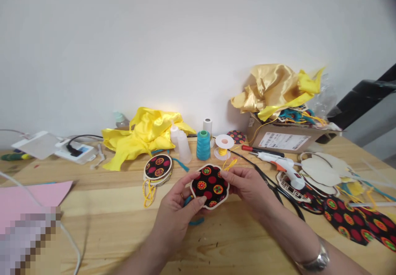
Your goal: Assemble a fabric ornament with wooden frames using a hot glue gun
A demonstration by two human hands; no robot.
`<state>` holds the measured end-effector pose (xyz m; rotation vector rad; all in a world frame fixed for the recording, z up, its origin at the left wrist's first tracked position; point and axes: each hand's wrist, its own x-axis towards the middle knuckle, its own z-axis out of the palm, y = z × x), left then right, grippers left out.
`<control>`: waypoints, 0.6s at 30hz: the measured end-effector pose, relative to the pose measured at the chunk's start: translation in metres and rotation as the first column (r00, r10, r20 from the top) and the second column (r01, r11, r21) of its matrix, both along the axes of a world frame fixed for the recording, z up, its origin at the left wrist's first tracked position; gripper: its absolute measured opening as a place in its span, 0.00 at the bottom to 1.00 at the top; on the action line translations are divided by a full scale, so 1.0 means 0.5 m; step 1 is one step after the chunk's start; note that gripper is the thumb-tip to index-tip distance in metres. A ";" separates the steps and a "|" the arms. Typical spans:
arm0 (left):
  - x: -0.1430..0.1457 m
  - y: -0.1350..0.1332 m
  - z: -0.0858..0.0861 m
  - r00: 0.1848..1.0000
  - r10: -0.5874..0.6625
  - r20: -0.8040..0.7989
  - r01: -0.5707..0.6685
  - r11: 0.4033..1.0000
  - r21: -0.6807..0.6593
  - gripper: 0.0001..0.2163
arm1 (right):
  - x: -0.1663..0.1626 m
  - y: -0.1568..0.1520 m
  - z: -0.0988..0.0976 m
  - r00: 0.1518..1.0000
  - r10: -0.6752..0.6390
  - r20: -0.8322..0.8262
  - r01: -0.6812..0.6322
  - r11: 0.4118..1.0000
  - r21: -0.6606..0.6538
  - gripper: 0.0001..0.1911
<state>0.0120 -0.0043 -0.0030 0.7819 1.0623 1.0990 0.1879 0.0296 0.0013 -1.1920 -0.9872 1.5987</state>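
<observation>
Between my two hands is a scallop-edged ornament (pixel 211 187), a pale frame around black fabric with red, orange and green circles. My left hand (pixel 182 207) grips its left and lower edge, thumb on the front. On its upper right edge, my right hand (pixel 243 186) pinches with the thumb in front. A yellow cord (pixel 229 164) shows at its top right and a blue ribbon (pixel 196 221) below it; part of the ribbon is hidden by my left hand. Left of my hands, a similar round ornament (pixel 158 167) with a yellow cord lies on the table.
Behind my hands stand a teal thread cone (pixel 203 146), a yellow cord spool (pixel 222 151) and white bottles (pixel 185 149). To the right lie a glue gun (pixel 287 169), black cables (pixel 275 186) and patterned fabric (pixel 346 221). A cardboard box (pixel 284 136) and yellow satin (pixel 148 132) are at the back.
</observation>
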 end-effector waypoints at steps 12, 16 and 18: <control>0.002 0.000 0.005 1.000 0.012 -0.002 -0.012 1.000 -0.009 0.27 | 0.001 -0.001 -0.004 0.999 0.008 0.041 -0.009 0.999 0.038 0.19; 0.001 0.000 0.006 1.000 0.021 -0.016 -0.021 1.000 -0.012 0.27 | 0.001 -0.002 -0.001 0.999 0.006 0.033 -0.007 1.000 0.028 0.18; 0.002 0.000 0.008 1.000 0.021 -0.016 -0.021 1.000 -0.021 0.28 | 0.001 -0.001 -0.002 1.000 0.002 0.028 -0.002 1.000 0.013 0.18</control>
